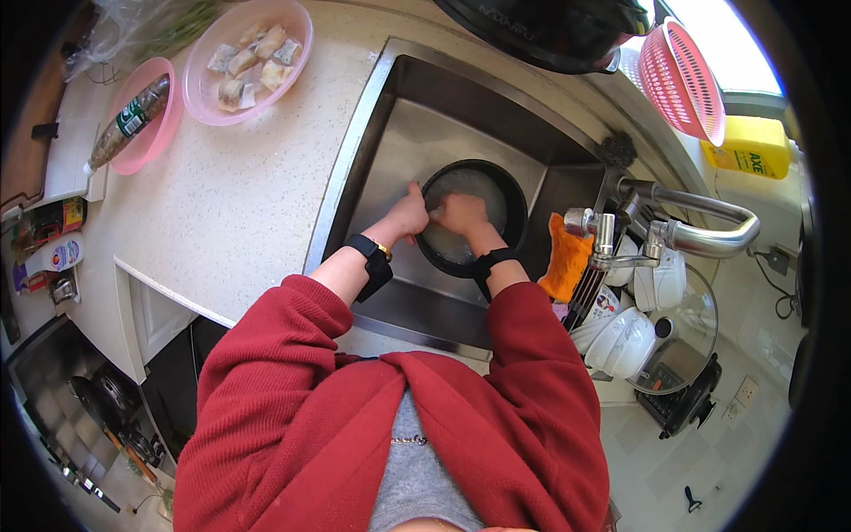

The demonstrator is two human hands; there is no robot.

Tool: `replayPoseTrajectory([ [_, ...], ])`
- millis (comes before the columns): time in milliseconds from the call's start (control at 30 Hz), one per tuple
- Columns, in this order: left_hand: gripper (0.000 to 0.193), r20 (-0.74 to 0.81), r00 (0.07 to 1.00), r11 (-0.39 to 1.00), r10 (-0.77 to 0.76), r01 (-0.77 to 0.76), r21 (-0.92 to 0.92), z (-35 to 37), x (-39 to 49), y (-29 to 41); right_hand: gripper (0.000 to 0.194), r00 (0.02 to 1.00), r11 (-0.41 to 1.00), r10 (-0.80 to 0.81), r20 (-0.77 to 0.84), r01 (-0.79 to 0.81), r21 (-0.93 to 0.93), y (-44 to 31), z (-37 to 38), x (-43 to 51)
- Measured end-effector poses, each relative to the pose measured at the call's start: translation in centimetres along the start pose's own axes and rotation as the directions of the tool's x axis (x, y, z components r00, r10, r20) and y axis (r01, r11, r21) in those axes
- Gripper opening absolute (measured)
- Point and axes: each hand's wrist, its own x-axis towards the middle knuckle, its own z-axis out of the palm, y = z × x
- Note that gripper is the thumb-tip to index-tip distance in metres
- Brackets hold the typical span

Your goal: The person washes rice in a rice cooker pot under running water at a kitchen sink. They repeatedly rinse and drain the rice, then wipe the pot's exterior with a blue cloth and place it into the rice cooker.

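Observation:
A round dark pot [512, 199] with cloudy, whitish water [475, 186] in it sits in the stainless steel sink [412, 126]. At its left rim is my left hand [407, 214], thumb raised along the outside; the rim seems to lie between thumb and fingers. My right hand [462, 214] is inside the pot, over the water, with its fingers curled down. Whether it holds anything under them is hidden. Both wrists wear black bands.
Left of the sink, pink bowls hold fish pieces [256, 63] and a bottle [129, 123]. The faucet [711, 229], an orange cloth [565, 259] and a rack of white bowls [621, 342] stand right. A black appliance [545, 30] is behind the sink.

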Motion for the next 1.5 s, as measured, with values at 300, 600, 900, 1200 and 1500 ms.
replayPoseTrajectory([
  [300,0.067,0.018,1.000,1.000,-0.003,0.003,-0.016,-0.3,-0.2,0.0,0.083,0.984,0.964,0.181,0.003,-0.176,-0.197,2.0,0.0,0.7],
  [600,0.068,0.022,1.000,0.999,-0.008,0.009,-0.033,-0.2,-0.1,0.1,0.041,0.908,0.999,0.003,0.418,-0.024,0.045,1.9,5.7,1.7],
  [900,0.065,0.020,1.000,1.000,-0.006,0.007,-0.014,-0.2,-0.2,0.2,0.028,0.968,0.867,-0.039,0.248,-0.091,0.490,1.4,5.7,0.8],
  [1200,0.065,0.000,1.000,1.000,0.005,-0.005,0.000,-0.3,-0.4,0.3,0.078,0.985,0.979,0.132,-0.116,-0.111,0.170,2.8,1.0,0.1],
  [1500,0.066,-0.001,1.000,1.000,0.019,-0.019,-0.025,-0.1,-0.2,0.0,0.065,0.992,0.943,-0.050,0.112,0.084,-0.323,1.1,5.1,3.1],
])
